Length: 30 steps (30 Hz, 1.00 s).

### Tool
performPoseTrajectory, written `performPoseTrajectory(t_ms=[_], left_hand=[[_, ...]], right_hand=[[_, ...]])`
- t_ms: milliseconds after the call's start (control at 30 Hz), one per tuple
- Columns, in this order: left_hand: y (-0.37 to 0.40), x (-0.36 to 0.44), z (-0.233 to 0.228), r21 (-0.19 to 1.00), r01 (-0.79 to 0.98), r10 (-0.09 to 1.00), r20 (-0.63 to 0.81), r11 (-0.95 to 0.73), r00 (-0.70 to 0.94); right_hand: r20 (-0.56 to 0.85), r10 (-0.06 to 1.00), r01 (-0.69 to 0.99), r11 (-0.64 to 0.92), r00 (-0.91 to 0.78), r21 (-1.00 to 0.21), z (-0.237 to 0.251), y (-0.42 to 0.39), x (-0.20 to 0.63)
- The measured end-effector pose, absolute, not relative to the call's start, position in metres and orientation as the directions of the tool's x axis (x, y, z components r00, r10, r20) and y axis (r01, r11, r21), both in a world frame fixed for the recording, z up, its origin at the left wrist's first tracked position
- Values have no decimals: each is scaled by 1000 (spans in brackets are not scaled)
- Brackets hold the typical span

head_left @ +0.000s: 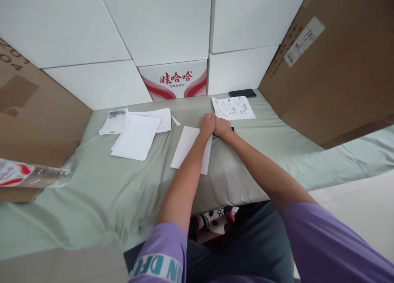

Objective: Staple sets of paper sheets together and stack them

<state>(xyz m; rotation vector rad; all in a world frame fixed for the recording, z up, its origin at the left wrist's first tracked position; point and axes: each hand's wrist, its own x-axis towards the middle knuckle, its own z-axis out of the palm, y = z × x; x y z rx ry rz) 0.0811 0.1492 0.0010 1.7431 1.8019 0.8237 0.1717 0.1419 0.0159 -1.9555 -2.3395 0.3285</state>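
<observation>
My left hand (208, 123) and my right hand (222, 127) are side by side and touching, both closed, beyond the far edge of a white sheet of paper (186, 148). A small black object (233, 129) shows past the edge of my right hand; most of it is hidden, so its kind cannot be told. What my left fingers hold, if anything, is covered. Just beyond my hands, a sheet printed with black drawings (234, 109) lies on the green cloth (147, 176). My left forearm crosses over the white sheet.
To the left lie a stack of white papers (137, 137) and a clear bag with dark bits (115, 120). A narrow white scrap (175, 120) is beside them. A black phone (242, 93) rests at the back. White boxes (172, 28) and brown cartons (335, 69) wall the surface in.
</observation>
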Motion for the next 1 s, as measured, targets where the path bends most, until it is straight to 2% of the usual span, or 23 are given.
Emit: performPoseTrajectory(t_ms=[233,433,567,700,833,1000], left_hand=[[147,87,-7,738,674,985,110,8,-132],[139,85,0,792,597,981,-19,132,-192],[139,81,0,776,616,980,-14,134,-196],[144,82,2,709,698,989,5,101,-147],[141,83,13,592,802,994,23,73,-108],[111,56,16,458,886,993,113,-69,19]], right_hand=[[-68,971,960,216,-231,-179,17,141,174],[-93,968,961,217,-235,-170,21,140,172],[-113,964,962,219,-239,-163,23,140,170],[-101,963,956,227,-249,-186,22,140,170],[-89,969,958,208,-229,-196,19,142,171],[-37,977,951,197,-212,-238,18,142,173]])
